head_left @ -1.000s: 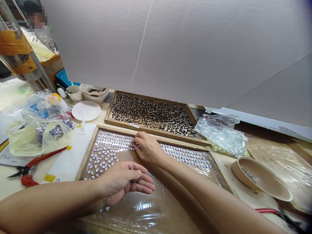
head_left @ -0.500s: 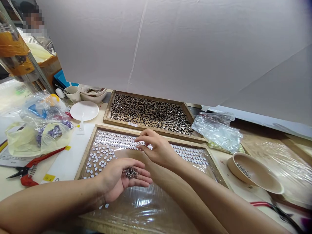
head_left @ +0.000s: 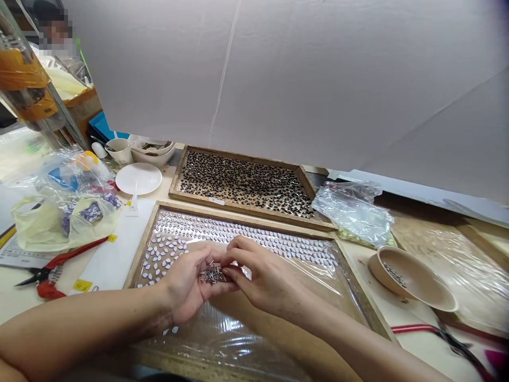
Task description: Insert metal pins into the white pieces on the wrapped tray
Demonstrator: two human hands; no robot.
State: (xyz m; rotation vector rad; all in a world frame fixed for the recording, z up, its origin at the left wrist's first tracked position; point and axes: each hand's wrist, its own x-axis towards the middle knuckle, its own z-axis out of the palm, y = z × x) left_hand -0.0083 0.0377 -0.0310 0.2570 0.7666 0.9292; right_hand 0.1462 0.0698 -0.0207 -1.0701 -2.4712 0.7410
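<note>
My left hand (head_left: 186, 284) lies palm up over the near wooden tray (head_left: 140, 247), cupped round a small heap of thin metal pins (head_left: 212, 274). My right hand (head_left: 260, 276) has its thumb and forefinger pinched together at the edge of that heap. Whether a pin is between them I cannot make out. Under both hands the tray is lined with clear film and carries rows of small white leaf-shaped pieces (head_left: 246, 233), plus loose ones at the left.
A second wooden tray (head_left: 303, 179) of small dark pieces stands behind. Right: a clear bag (head_left: 353, 212) and a tan bowl (head_left: 421, 281) with pins. Left: red pliers (head_left: 51, 268), a yellow bag (head_left: 51, 225), a white plate (head_left: 139, 179), cups. A white sheet hangs above.
My right hand has come back from the far rows of white pieces to the pins in my left palm. My left hand has turned a little more palm up.
</note>
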